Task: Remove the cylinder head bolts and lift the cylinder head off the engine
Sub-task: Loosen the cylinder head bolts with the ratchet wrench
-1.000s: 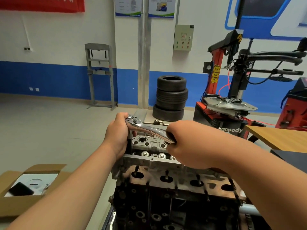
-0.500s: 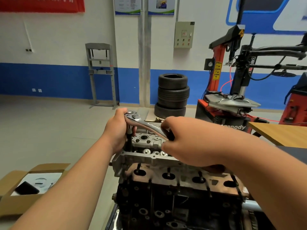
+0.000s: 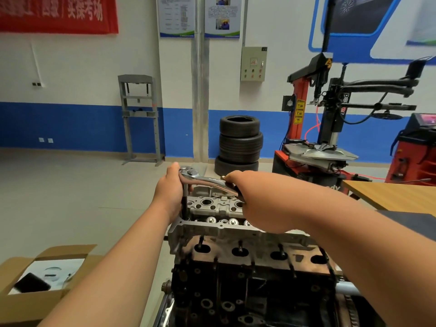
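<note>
The head (image 3: 226, 230) is seated on the block (image 3: 247, 291), not yet lifted. A ratchet (image 3: 207, 180) is stood at its left end, the top gripped by the left hand (image 3: 168, 194), the handle clenched in the right hand (image 3: 257, 204). How many bolts are out cannot be told.

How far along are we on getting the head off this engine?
Done: the cylinder head is uncovered on top. In hand: the left hand grips the ratchet at its head over the near-left corner and the right hand grips its handle, apparently working a bolt there. Left: the cylinder head sits on the engine block, not lifted; how many bolts are out I cannot tell.
</note>
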